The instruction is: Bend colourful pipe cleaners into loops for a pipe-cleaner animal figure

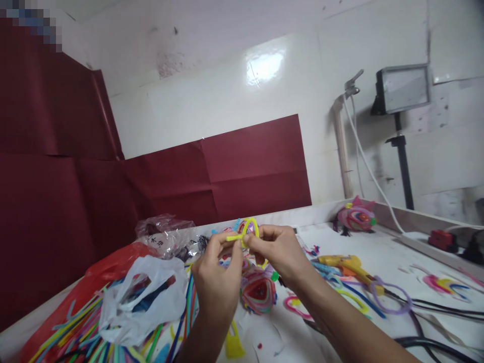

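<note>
A yellow pipe cleaner (251, 221), bent into a loop, is held up above the white table between both hands. My left hand (219, 267) pinches its short end, thumb against fingers. Close beside it, my right hand (274, 247) grips the base of the loop between thumb and fingertips. Just below the hands lies a rounded ornament (259, 292) wound from pink, red and grey pipe cleaners. Part of it is hidden behind my left hand. Under my left wrist is a small yellow piece (235, 345).
Loose pipe cleaners (81, 327) spread at left beside a white plastic bag (145, 302) and a red bag (113, 264). At right lie a yellow glue gun (346, 264) and black cables (423, 345). Another pipe-cleaner ornament (357, 217) sits in the far corner near a power strip (419, 239).
</note>
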Demonstrator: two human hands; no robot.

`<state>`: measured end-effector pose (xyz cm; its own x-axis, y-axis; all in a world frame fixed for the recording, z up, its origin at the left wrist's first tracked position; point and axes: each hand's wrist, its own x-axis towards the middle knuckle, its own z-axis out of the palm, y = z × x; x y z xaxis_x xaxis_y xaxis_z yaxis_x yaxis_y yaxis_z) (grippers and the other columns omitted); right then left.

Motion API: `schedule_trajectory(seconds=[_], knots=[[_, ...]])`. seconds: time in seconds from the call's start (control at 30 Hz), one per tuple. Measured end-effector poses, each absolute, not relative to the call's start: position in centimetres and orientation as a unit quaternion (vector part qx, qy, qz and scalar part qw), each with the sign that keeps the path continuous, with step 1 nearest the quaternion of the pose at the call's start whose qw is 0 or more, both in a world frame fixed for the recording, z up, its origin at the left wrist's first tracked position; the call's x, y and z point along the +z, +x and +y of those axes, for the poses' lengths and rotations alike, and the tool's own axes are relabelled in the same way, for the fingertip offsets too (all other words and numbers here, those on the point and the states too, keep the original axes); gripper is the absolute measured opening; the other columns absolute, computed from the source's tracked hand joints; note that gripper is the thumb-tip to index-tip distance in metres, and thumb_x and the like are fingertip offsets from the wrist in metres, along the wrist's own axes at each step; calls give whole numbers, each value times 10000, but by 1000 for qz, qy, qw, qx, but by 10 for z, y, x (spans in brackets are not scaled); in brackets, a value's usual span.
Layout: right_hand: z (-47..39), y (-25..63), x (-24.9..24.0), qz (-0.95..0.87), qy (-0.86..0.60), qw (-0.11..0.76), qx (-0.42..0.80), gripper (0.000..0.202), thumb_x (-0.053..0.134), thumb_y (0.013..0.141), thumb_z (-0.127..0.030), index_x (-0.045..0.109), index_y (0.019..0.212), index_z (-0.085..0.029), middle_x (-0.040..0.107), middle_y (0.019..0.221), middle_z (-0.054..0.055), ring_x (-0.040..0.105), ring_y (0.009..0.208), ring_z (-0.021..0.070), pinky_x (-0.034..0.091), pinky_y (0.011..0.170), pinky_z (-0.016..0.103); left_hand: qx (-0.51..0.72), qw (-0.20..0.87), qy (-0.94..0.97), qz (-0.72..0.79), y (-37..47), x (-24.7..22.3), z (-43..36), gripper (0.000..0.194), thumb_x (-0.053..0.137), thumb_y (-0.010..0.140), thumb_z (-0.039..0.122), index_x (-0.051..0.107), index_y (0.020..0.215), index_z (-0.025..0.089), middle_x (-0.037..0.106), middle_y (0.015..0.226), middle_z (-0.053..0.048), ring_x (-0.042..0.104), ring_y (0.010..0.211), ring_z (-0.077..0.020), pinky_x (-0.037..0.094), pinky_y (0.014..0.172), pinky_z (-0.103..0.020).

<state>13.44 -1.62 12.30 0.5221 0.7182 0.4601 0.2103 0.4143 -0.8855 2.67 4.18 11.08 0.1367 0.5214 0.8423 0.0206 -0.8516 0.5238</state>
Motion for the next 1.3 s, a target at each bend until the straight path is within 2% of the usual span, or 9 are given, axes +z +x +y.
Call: schedule_trajectory(seconds=[0.13,0.27,0.37,0.43,0.57,0.77,0.9,1.1,1.3], knots=[[-18,134,126,-449,-509,707,201,258,642,625,-292,507,450,-159,482,374,-31,415,383,76,323,422,205,649,86,737,167,27,109,39,107,609,750,174,650,835,224,714,768,-13,669,688,-166,506,687,-256],[-19,135,126,-441,-507,711,207,239,630,613,-251,502,435,-154,479,371,-36,397,376,63,310,410,195,650,93,741,142,26,111,34,150,593,742,143,693,803,238,721,780,-27,668,732,-189,495,743,-277],[-19,138,125,-443,-495,710,233,216,645,597,-244,516,450,-151,475,375,-42,402,366,62,323,398,193,623,156,748,168,23,114,34,107,605,750,179,681,806,228,715,785,-26,662,734,-184,495,729,-273],[-19,140,125,-455,-478,706,258,211,670,586,-261,534,470,-150,483,393,-43,421,363,67,340,393,195,601,240,740,180,22,117,37,75,622,749,224,659,812,210,703,771,-24,658,713,-173,506,692,-264],[-21,144,124,-489,-453,688,287,199,686,610,-297,589,537,-139,525,453,-31,456,379,72,362,404,202,562,431,689,155,20,122,43,132,690,689,254,629,763,164,670,692,-11,637,639,-136,517,627,-228],[-24,144,126,-504,-447,674,304,186,685,615,-268,580,530,-140,530,465,-29,468,395,75,377,428,209,489,580,639,129,17,127,47,206,749,632,253,611,734,140,642,661,14,614,550,-95,503,565,-197],[-26,143,127,-506,-449,671,305,217,705,597,-288,572,512,-139,514,449,-34,449,394,68,363,424,202,459,622,623,122,15,128,49,220,764,619,243,616,740,135,643,660,4,614,567,-98,505,570,-199],[-24,142,127,-496,-466,669,298,206,704,576,-277,576,499,-135,513,445,-35,433,401,64,361,427,200,415,622,648,143,14,128,52,236,764,619,289,672,761,125,660,708,-20,603,557,-100,507,539,-210],[-22,143,124,-495,-469,670,293,212,706,572,-275,568,492,-136,497,413,-42,416,376,61,323,413,200,389,615,668,154,15,129,52,226,749,638,317,674,686,110,639,584,-19,578,514,-89,494,523,-194]])
